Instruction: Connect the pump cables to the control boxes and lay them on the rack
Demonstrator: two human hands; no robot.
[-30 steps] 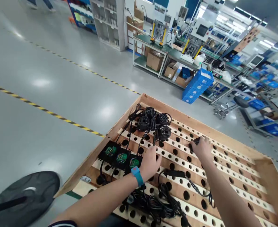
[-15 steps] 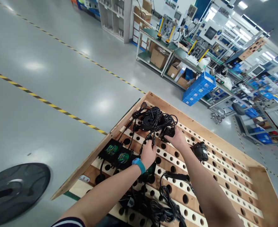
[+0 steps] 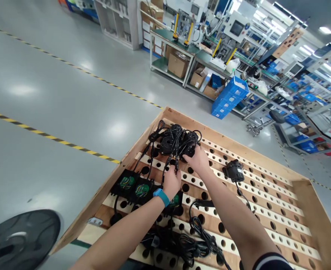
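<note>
My left hand, with a teal watch at the wrist, pinches a black cable connector. Just to its right, my right hand is closed round a black round device at the edge of a pile of black cables. Round black units with patterned faces lie in that pile. Black boxes with green circuit boards stand in a row near my left forearm. Apart from these, a black cylindrical unit sits to the right with its cable trailing.
A wooden crate wall surrounds the slatted, holed base. More coiled black cables lie at the near side. Beyond are stacked blue bins, workbenches and a floor with striped tape. A round black stool seat stands at left.
The view has shifted, so the crate and pile appear further left. My right hand has moved slightly with the round device towards the cable pile. More of the separate cylindrical unit's cable shows.
</note>
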